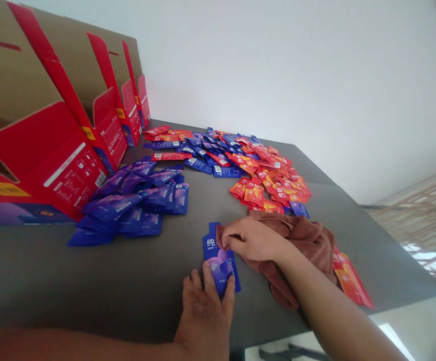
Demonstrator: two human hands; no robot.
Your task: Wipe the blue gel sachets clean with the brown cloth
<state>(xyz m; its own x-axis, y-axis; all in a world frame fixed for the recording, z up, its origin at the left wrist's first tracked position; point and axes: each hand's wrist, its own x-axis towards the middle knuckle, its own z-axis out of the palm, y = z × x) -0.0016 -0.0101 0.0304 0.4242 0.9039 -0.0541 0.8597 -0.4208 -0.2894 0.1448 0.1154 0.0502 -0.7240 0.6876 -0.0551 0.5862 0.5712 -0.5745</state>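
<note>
A blue pouch with a spout-like tab at its top lies flat on the dark table. My left hand steadies its lower end between index finger and thumb, the other fingers resting spread on the tabletop. My right hand is closed on a bunched brown cloth, a corner of which presses on the upper right of the pouch. Most of the cloth lies crumpled beneath and beyond my right wrist. Partly under it, on the right, is an orange-red pouch.
Blue pouches lie overlapped left of my hands. Behind are mixed blue and red pouches and an orange-red heap. Open red cartons line the left side against brown cardboard. A white wall rises behind the table.
</note>
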